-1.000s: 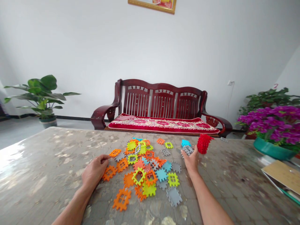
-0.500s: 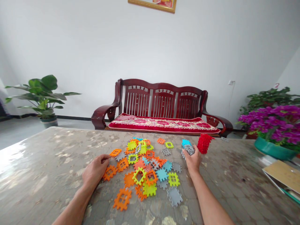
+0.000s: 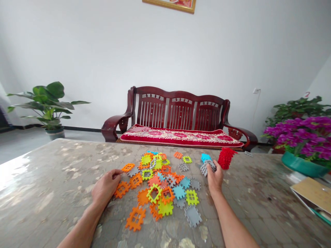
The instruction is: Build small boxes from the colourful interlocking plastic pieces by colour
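A scatter of flat plastic interlocking tiles (image 3: 160,182) in orange, lime, grey and blue lies on the marbled table (image 3: 51,179). My right hand (image 3: 215,176) is closed round a small stack of grey tiles (image 3: 207,167), lifted at the pile's right edge. Just beyond it stand a blue tile stack (image 3: 205,157) and a red tile stack (image 3: 225,157). My left hand (image 3: 105,187) rests on the table at the pile's left, fingers curled loosely, fingertips touching an orange tile (image 3: 121,189).
A dark red wooden bench (image 3: 176,119) with a red cushion stands behind the table. A green potted plant (image 3: 48,105) is at the far left. Purple flowers in a teal pot (image 3: 302,148) and some papers (image 3: 311,194) sit at the table's right.
My right hand has gathered the grey tiles upright into its grip and shifted slightly right. The left hand has barely moved.
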Motion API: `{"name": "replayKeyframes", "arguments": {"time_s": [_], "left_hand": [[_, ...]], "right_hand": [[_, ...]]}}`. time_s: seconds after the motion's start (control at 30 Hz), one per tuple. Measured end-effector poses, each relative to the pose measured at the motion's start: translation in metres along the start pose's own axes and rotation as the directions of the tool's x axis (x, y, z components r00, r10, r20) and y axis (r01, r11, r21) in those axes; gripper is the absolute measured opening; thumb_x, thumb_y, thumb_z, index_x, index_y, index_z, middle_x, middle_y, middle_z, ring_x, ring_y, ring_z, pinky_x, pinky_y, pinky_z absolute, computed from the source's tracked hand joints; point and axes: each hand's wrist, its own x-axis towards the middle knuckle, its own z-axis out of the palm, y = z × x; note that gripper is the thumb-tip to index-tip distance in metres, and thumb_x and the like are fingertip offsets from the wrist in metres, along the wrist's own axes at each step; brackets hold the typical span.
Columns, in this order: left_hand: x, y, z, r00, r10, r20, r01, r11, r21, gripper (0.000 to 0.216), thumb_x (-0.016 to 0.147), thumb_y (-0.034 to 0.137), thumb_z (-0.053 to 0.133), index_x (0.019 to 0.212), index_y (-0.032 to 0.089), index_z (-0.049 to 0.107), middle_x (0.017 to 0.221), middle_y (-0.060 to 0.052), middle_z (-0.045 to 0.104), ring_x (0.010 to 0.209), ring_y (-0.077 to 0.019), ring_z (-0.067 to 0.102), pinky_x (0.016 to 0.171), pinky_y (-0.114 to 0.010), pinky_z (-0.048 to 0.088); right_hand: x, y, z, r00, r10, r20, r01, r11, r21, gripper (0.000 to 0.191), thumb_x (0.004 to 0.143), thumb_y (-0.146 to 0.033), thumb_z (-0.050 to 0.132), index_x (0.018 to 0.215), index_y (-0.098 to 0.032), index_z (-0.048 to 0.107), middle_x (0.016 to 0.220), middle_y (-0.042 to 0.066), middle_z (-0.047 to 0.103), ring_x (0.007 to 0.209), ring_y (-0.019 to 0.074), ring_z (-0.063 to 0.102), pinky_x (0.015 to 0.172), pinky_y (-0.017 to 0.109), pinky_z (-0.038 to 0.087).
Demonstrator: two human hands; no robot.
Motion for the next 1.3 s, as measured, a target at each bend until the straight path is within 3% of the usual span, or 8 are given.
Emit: {"name": "replayKeyframes", "arguments": {"time_s": [0.1, 0.33, 0.6, 1.07, 1.17, 1.3], "left_hand": [[0.000, 0.000, 0.000, 1.000, 0.000, 0.001, 0.000, 1.000, -0.002, 0.033, 0.081, 0.042, 0.047, 0.102, 0.032, 0.072, 0.095, -0.001, 0.075, 0.087, -0.0240, 0.067, 0.057, -0.027, 0.039], [0.000, 0.001, 0.000, 1.000, 0.006, 0.026, -0.006, 1.000, -0.004, 0.034, 0.082, 0.041, 0.046, 0.103, 0.033, 0.071, 0.098, -0.001, 0.075, 0.089, -0.0240, 0.067, 0.060, -0.027, 0.040], [-0.001, 0.002, -0.001, 1.000, -0.003, 0.020, 0.003, 1.000, -0.006, 0.033, 0.081, 0.041, 0.046, 0.103, 0.033, 0.071, 0.098, 0.000, 0.075, 0.090, -0.0237, 0.067, 0.060, -0.027, 0.040], [-0.002, 0.002, -0.001, 1.000, 0.010, 0.003, -0.010, 1.000, 0.003, 0.034, 0.082, 0.040, 0.046, 0.102, 0.031, 0.072, 0.095, -0.001, 0.076, 0.085, -0.0227, 0.068, 0.056, -0.026, 0.038], [-0.002, 0.002, 0.000, 1.000, 0.019, -0.006, -0.019, 1.000, -0.004, 0.033, 0.082, 0.039, 0.047, 0.102, 0.031, 0.072, 0.095, -0.001, 0.076, 0.084, -0.0215, 0.068, 0.056, -0.025, 0.038], [-0.003, 0.001, 0.001, 1.000, 0.028, -0.010, -0.028, 1.000, -0.010, 0.032, 0.083, 0.037, 0.046, 0.102, 0.031, 0.071, 0.097, 0.000, 0.075, 0.088, -0.0216, 0.067, 0.058, -0.025, 0.038]], "right_hand": [[-0.002, -0.001, 0.000, 1.000, -0.008, 0.013, 0.008, 1.000, -0.007, 0.066, 0.071, -0.055, 0.058, 0.119, -0.010, 0.059, 0.119, 0.018, 0.061, 0.112, 0.0313, 0.054, 0.100, 0.046, 0.039], [-0.005, 0.003, 0.003, 0.999, -0.004, 0.051, 0.013, 0.984, -0.178, 0.091, 0.056, -0.047, 0.068, 0.136, -0.009, 0.043, 0.131, 0.021, 0.052, 0.120, 0.0371, 0.048, 0.104, 0.049, 0.034], [-0.005, 0.003, 0.005, 0.996, -0.003, 0.095, 0.021, 0.980, -0.198, 0.084, 0.060, -0.042, 0.063, 0.136, -0.012, 0.042, 0.127, 0.018, 0.055, 0.115, 0.0346, 0.052, 0.100, 0.045, 0.038], [-0.007, -0.003, 0.004, 0.997, 0.008, 0.070, 0.007, 0.977, -0.213, 0.099, 0.056, -0.043, 0.068, 0.142, -0.011, 0.033, 0.140, 0.021, 0.046, 0.125, 0.0390, 0.045, 0.104, 0.049, 0.034], [-0.010, -0.012, -0.002, 0.998, -0.034, 0.055, 0.049, 0.955, -0.293, 0.098, 0.059, -0.045, 0.070, 0.142, -0.010, 0.034, 0.138, 0.024, 0.047, 0.123, 0.0423, 0.044, 0.102, 0.054, 0.033], [-0.016, -0.031, -0.010, 0.980, -0.200, 0.019, 0.196, 0.925, -0.325, 0.082, 0.070, -0.044, 0.063, 0.141, -0.009, 0.038, 0.137, 0.025, 0.048, 0.125, 0.0409, 0.042, 0.103, 0.056, 0.031]]}}
